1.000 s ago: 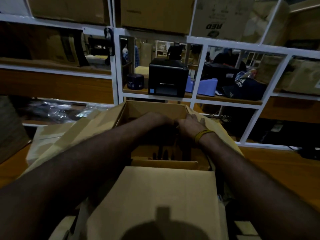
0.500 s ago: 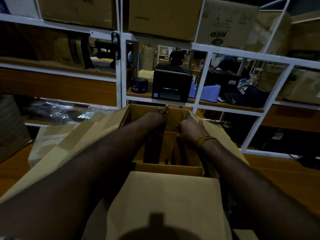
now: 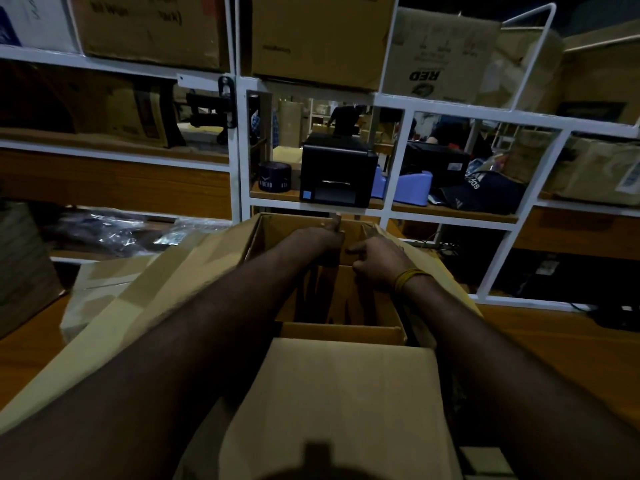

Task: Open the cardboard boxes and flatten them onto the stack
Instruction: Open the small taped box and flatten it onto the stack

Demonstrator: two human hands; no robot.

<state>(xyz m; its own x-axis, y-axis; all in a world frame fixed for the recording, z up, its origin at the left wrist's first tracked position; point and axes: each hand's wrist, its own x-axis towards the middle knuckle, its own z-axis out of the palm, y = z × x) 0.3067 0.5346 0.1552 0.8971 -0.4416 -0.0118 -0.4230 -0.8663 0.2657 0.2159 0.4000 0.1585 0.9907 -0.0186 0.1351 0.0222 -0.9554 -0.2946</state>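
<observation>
An open brown cardboard box (image 3: pixel 343 403) stands in front of me, its near flap folded toward me and its left flap (image 3: pixel 166 292) spread out to the left. Both my forearms reach into it. My left hand (image 3: pixel 320 237) grips the top edge of the far wall, thumb sticking up over the rim. Beside it, my right hand (image 3: pixel 375 259), with a yellow band at the wrist, has its fingers curled against the far wall inside the box; what they hold is hidden. The box floor shows a dark gap between its bottom flaps.
Flattened cardboard (image 3: pixel 100 282) lies left of the box on the wooden table (image 3: pixel 554 344). Behind stands a white shelf frame (image 3: pixel 239 150) holding a black printer (image 3: pixel 337 171), a dark cap (image 3: pixel 481 192), plastic wrap (image 3: pixel 114 233) and cartons above.
Both hands have moved from the middle of the box forward and up to its far wall. My left thumb now hooks over the rim. The view has tilted slightly down.
</observation>
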